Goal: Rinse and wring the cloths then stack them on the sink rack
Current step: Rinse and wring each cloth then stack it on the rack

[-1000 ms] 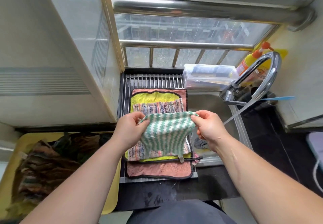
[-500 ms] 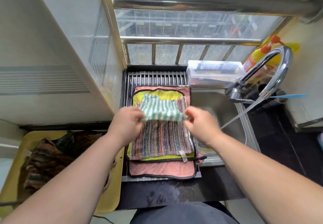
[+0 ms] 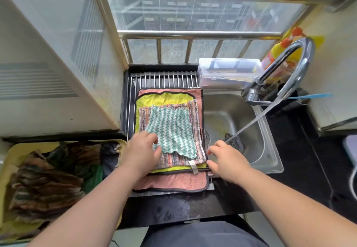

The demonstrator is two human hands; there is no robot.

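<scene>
Left hand (image 3: 142, 151) flat on green cloth (image 3: 172, 129) (palm down); right hand (image 3: 227, 160) loosely curled, empty

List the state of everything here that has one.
tap: running
green-white cloth: spread flat atop the stack
left hand: resting on that cloth's corner
right hand: empty, loosely curled
dark cloth: in the sink, under the stream
clear box: lid shut

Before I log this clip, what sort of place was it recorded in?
Most likely a small home kitchen, at a sink under a window: a steel sink with its tap running, a barred rack bearing stacked cloths, and a yellow bottle behind the tap.
</scene>
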